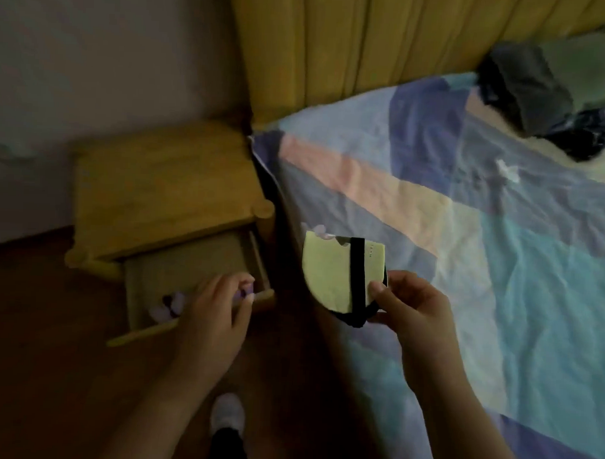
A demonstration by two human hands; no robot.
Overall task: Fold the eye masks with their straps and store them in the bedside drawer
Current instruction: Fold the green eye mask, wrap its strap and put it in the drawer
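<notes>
1. Wooden bedside table (158, 186) far left, against the wall; drawer (189, 283) pulled open below its top.
2. Lilac eye mask (169, 307) lying inside the drawer, just left of the left hand's grip; dark strap on it, blurred.
3. Left hand (216, 312) over the drawer's front right corner, fingers curled, fingertips (246, 289) pinched on something small and lilac at the drawer rim; cannot tell if it belongs to the mask inside.
4. White-socked foot (227, 414) on the wood floor, below and between both grips.
5. Folded yellow-green eye mask (330, 268) held up, black strap (357, 276) wrapped vertically round it, strap bunched at the bottom edge.
6. Right hand (411, 308) clamped on the yellow-green mask's lower right corner, thumb (383, 292) on the front face beside the strap, other fingers behind.
7. Patchwork bed sheet (466, 218) under and right of that grip; dark folded clothes (532, 89) far upper right by the yellow headboard (335, 41).
</notes>
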